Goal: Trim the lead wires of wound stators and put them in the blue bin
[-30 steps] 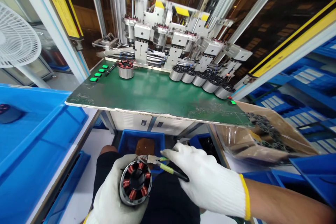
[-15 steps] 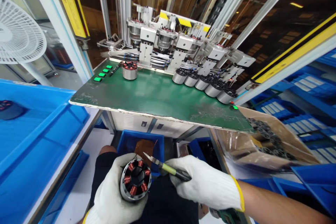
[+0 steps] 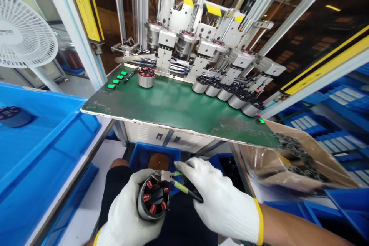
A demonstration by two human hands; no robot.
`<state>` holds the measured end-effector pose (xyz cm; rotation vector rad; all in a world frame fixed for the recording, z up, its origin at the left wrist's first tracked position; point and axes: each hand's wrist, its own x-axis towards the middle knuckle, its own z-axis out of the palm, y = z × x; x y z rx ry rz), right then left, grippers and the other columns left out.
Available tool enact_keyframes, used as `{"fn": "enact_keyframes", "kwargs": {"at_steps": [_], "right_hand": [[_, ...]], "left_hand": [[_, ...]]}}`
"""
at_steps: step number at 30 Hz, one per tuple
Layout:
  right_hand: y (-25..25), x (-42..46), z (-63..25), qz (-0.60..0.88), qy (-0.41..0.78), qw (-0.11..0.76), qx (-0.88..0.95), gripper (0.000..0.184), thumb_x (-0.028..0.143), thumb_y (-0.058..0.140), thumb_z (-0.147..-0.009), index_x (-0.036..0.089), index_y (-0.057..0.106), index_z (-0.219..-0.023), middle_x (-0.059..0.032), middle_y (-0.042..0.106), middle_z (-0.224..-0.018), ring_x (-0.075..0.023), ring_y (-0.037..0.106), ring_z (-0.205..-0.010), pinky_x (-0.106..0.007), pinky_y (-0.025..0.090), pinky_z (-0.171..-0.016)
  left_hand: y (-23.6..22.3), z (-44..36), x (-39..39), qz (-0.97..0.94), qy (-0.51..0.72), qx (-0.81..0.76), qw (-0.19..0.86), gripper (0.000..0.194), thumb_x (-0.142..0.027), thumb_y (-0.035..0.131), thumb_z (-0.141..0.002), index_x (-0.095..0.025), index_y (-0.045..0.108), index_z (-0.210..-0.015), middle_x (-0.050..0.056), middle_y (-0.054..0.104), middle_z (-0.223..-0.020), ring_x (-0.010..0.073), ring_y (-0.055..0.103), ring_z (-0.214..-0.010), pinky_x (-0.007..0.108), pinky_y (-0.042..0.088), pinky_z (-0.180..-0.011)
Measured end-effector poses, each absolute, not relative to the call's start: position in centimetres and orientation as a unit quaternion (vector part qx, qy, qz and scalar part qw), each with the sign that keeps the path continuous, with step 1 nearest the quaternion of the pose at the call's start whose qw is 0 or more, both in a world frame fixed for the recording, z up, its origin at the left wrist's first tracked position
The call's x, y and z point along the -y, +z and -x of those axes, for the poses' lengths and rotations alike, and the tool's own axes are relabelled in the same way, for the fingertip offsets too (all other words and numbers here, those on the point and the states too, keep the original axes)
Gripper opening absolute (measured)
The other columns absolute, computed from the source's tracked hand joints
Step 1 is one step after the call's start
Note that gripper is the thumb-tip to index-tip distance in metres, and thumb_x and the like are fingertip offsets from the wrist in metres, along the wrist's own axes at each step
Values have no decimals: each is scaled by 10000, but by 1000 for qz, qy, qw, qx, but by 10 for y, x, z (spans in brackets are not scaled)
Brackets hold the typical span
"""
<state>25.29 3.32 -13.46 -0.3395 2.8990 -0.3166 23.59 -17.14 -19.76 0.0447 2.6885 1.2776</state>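
So, a motor stator [image 3: 155, 200] is being gripped by the left hand [image 3: 127, 207], low down over the person's lap. It's a short grey metal cylinder with a dark hollow middle, ringed inside by chunky reddish copper windings, and it's tilted so the open face points up toward the camera. That hand is gloved in soft white knit with a yellow cuff edge. Same glove on the right hand [image 3: 225, 200], which is closed around a pair of pliers [image 3: 179, 185]: bare metal jaws, yellow-green and black handles, spread a bit. The jaws are held right at the stator's upper rim; whether any wire is pinched there can't be told, too small.

Behind that, a green surface [image 3: 161, 105] with a scuffed, chipped pale edge is seen, carrying another wound stator [image 3: 146, 78] and a slanted row of smooth silvery cylinders [image 3: 226, 96] with black tops. Off right, a cardboard box [image 3: 259, 161] is lined with crinkly clear plastic.

Compared with half a second ago, the pliers have been swung back to the rim and turned flat; back then they were held off to the side, edge-on. The gripped stator has been tipped slightly, so more of its side wall is shown.
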Motion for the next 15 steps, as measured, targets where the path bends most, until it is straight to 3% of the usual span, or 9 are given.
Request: {"fn": "enact_keyframes", "kwargs": {"at_steps": [7, 12, 15], "right_hand": [[-142, -26, -252, 142, -84, 109, -980, 720, 175, 476, -693, 320, 356, -1388, -72, 469, -1172, -250, 491, -986, -359, 411, -755], [-151, -30, -240, 129, 90, 39, -987, 574, 105, 423, -780, 256, 432, -1334, -100, 517, -961, -240, 505, -813, -333, 369, -636], [-148, -38, -227, 128, 124, 2, -984, 551, 89, 439, -761, 202, 482, -1298, -129, 521, -987, -258, 495, -851, -369, 393, -704]], "left_hand": [[-210, -233, 176, -55, 418, -903, 83, 634, -301, 652, -568, -304, 461, -1173, -25, 648, -1091, 201, 651, -966, 317, 497, -861], [-221, -229, 179, -85, 399, -907, 104, 605, -308, 632, -598, -294, 467, -1179, -6, 643, -1086, 199, 659, -928, 301, 508, -815], [-222, -228, 180, -72, 395, -911, 97, 605, -315, 636, -590, -304, 471, -1172, -13, 642, -1059, 190, 660, -901, 293, 508, -805]]}}
